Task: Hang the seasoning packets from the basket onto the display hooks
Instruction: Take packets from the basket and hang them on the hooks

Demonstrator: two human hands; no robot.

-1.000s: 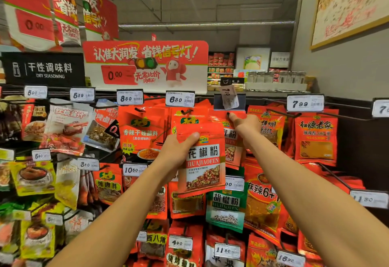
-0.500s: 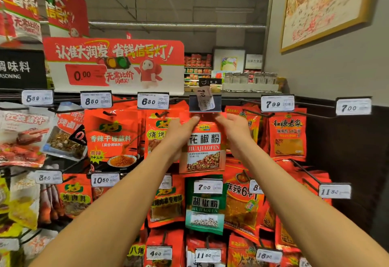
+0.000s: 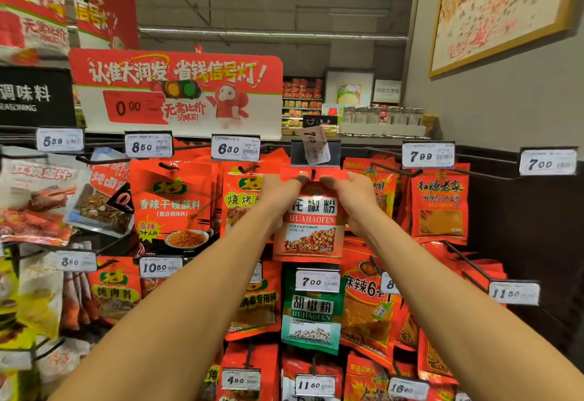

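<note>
We are holding the red seasoning packet [image 3: 311, 226] up at the top row of the rack, just under a tilted price tag [image 3: 315, 145] reading 7.00 that is sitting crooked in its dark holder. The packet is hanging upright and facing us, its white band showing 花椒粉 and HUAJIAOFEN above a picture of red and yellow spice. Its top edge is meeting the dark tip of the display hook [image 3: 313, 174], which is showing at the middle of the header; we cannot tell whether the hook is already through the hole.

Our left hand [image 3: 282, 193] is pinching the packet's upper left corner, the fingers [image 3: 300, 178] curled onto the header. Our right hand [image 3: 352, 196] is pinching the upper right corner in the same way, its fingers bent over the top edge. Both forearms are reaching up and away from us, converging on the packet.

To the left, other red packets are hanging under tags reading 6.80 [image 3: 235, 148] and 8.50. To the right, more red packets are hanging under a 7.99 tag [image 3: 428, 156]. Just below our packet, a green packet [image 3: 311, 318] marked 胡椒粉 is hanging behind another 7.00 tag. Farther up, a red and white promotional sign [image 3: 177, 92] is standing above the rack.
</note>
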